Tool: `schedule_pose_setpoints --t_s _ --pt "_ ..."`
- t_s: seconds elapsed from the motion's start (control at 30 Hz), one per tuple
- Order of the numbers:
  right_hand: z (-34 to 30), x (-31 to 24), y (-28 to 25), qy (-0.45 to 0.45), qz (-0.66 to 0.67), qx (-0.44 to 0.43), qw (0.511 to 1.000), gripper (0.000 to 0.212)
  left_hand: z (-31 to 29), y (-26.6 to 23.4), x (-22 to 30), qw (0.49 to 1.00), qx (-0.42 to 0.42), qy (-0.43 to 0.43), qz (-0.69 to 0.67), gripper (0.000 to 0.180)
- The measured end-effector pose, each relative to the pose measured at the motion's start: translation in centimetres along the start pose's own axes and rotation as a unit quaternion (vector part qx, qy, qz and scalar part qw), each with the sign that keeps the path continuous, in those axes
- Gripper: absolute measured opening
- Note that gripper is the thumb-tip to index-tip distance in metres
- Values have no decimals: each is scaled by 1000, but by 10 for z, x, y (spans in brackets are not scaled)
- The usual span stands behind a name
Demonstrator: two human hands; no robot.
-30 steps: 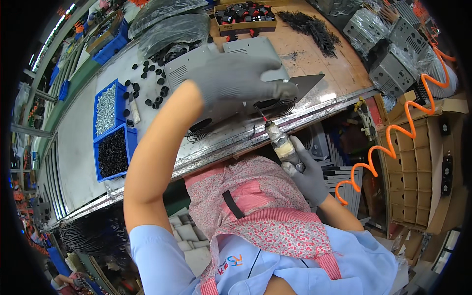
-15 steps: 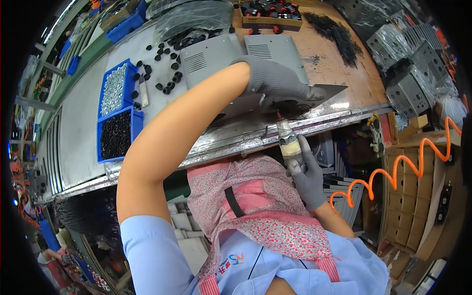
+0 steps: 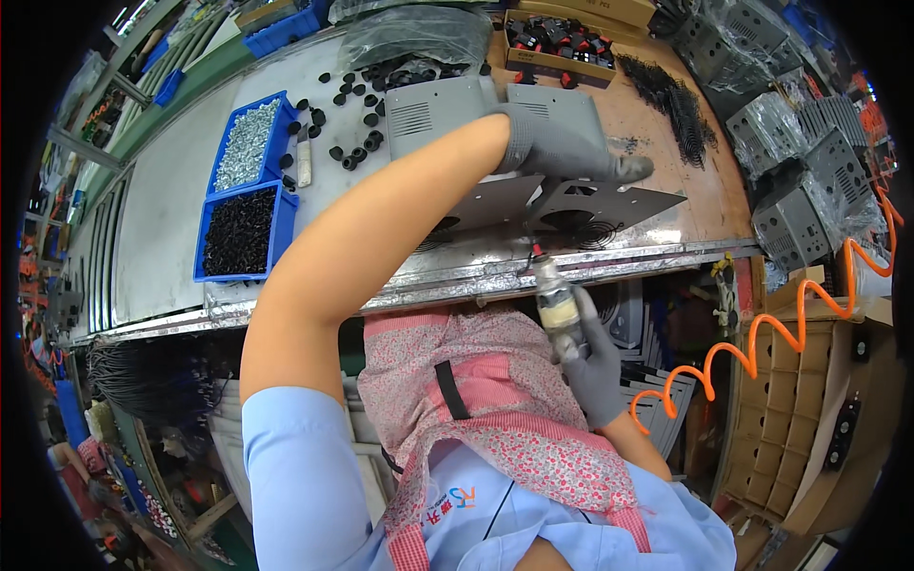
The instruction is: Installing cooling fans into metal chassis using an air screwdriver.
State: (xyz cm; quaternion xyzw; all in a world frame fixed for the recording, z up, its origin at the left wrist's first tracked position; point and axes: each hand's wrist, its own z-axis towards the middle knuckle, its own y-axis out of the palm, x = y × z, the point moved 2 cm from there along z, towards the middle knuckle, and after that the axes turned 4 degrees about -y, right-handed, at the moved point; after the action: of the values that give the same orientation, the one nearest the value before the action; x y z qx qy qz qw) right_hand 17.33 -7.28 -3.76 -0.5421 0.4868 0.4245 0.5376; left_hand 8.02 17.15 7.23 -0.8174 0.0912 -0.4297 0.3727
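Bench edge (image 3: 657, 260), right hand (image 3: 595, 371) clasping screwdriver (image 3: 557, 306) nearby, left hand (image 3: 569, 150) on casing (image 3: 569, 109), grip unclear.

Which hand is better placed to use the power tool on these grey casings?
The right hand, I'd judge: it grips the power tool, its tip pointing toward the grey casings. The left hand lies over one casing with no tool visible.

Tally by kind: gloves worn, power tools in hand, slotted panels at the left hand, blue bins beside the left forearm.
Grey gloves: 2
Power screwdriver: 1
Slotted grey metal panels: 2
Blue fastener bins: 2
Total: 7
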Motion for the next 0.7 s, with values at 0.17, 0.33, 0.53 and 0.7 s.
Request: schedule_pose_setpoints --t_s 0.17,0.33,0.53,0.7 --pt "8 2 26 -37 -24 -65 997 64 -34 -21 16 994 -75 -74 8 103" --pt "20 2 41 -66 -33 -60 995 63 -51 -12 -33 992 -74 -4 106 77" --pt "25 1 47 -38 -15 -53 998 62 -55 5 -48 986 -154 -63 -2 59" --pt "24 0 50 -27 -15 -53 998 62 -53 4 -55 989 -144 5 -21 56"
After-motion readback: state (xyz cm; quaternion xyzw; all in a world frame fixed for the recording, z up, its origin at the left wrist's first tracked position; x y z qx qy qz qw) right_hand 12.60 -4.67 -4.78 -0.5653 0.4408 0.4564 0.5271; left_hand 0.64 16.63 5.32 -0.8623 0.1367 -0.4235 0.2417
